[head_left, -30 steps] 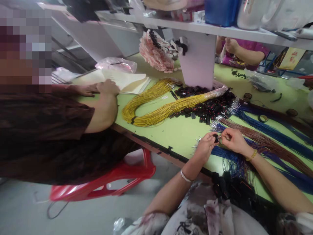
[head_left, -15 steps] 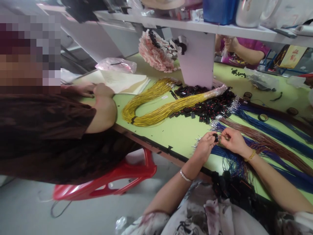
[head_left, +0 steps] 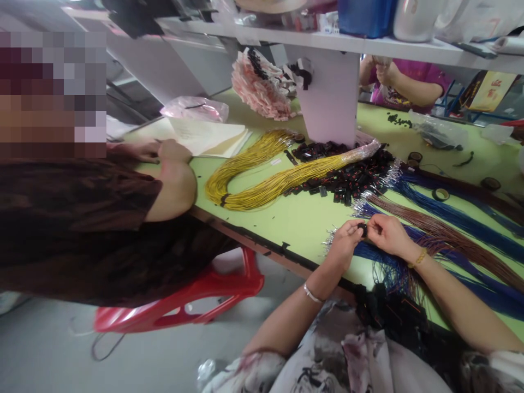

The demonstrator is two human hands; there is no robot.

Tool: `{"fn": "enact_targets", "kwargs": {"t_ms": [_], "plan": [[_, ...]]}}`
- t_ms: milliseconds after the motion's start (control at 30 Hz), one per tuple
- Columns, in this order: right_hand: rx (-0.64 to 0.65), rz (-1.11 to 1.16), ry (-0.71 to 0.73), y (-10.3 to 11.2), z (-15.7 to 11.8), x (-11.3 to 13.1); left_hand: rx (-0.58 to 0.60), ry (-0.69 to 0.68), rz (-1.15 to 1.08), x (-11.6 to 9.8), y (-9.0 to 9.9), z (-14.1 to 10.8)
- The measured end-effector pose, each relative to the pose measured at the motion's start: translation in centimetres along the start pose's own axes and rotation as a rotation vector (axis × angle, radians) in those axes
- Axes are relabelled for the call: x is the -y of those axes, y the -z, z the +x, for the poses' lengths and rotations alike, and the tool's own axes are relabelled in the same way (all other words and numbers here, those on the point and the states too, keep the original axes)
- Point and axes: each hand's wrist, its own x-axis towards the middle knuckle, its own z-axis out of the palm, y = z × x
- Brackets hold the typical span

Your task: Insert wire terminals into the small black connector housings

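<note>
Between thumb and fingers, my left hand [head_left: 346, 240] grips a small black plastic connector housing [head_left: 362, 229]. My right hand [head_left: 387, 233] is closed in a pinch right against it; what its fingertips hold is too small to make out. Under both hands lie blue wires [head_left: 379, 254] with silvery terminal ends [head_left: 329, 240] at the left. Brown wires [head_left: 413, 213] run beside them toward the right. A heap of black connector housings [head_left: 352, 180] is spread beyond my hands, with a bundle of yellow wires [head_left: 262, 188] lying across it.
A co-worker's forearm [head_left: 176, 174] rests by an open notebook [head_left: 208, 139] at left, above a red stool [head_left: 196, 295]. An upright panel [head_left: 329, 98] supports the shelf [head_left: 286, 41]. Tape rolls [head_left: 441, 195] lie at right. More black pieces [head_left: 393, 314] sit before my body. Another person [head_left: 405, 82] works opposite.
My right hand has moved slightly left, closing the gap to the black connector housing. My left hand stays almost in place.
</note>
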Motion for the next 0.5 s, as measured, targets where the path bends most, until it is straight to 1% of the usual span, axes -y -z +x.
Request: {"fn": "enact_targets", "kwargs": {"t_ms": [67, 133, 167, 233, 267, 300, 333, 367, 400, 433, 467, 500], "plan": [[0.002, -0.029, -0.017, 0.0, 0.0, 0.1, 0.006, -0.026, 0.055, 0.1, 0.0, 0.1], [0.052, -0.01, -0.028, 0.3, 0.1, -0.1, 0.012, -0.068, 0.121, 0.2, -0.1, 0.0], [0.088, 0.019, -0.04, 0.6, 0.2, -0.3, 0.002, -0.113, 0.168, 0.2, -0.1, -0.3], [0.19, 0.089, -0.059, 1.6, 0.6, -1.0, -0.049, -0.279, 0.32, 0.1, -0.3, -1.5], [0.25, 0.118, -0.06, 2.1, 0.9, -1.5, -0.065, -0.401, 0.42, 0.1, -0.5, -2.4], [0.315, 0.135, -0.049, 2.6, 1.2, -1.9, -0.047, -0.541, 0.536, 0.2, -0.8, -3.4], [0.368, 0.136, -0.036, 3.1, 1.5, -2.2, 0.038, -0.682, 0.652, 0.2, -1.1, -4.4], [0.407, 0.123, -0.023, 3.4, 1.7, -2.5, 0.205, -0.821, 0.744, 0.4, -1.5, -5.5], [0.43, 0.103, -0.012, 3.6, 1.9, -2.6, 0.448, -0.923, 0.825, 0.5, -2.0, -6.4], [0.437, 0.078, -0.01, 3.7, 2.0, -2.6, 0.702, -0.965, 0.901, 0.6, -2.5, -7.2], [0.437, 0.054, -0.012, 3.6, 2.0, -2.4, 0.905, -0.965, 0.959, 0.8, -3.0, -7.9], [0.438, 0.031, -0.016, 3.4, 1.9, -2.1, 1.051, -0.921, 1.007, 0.9, -3.5, -8.4]]}}
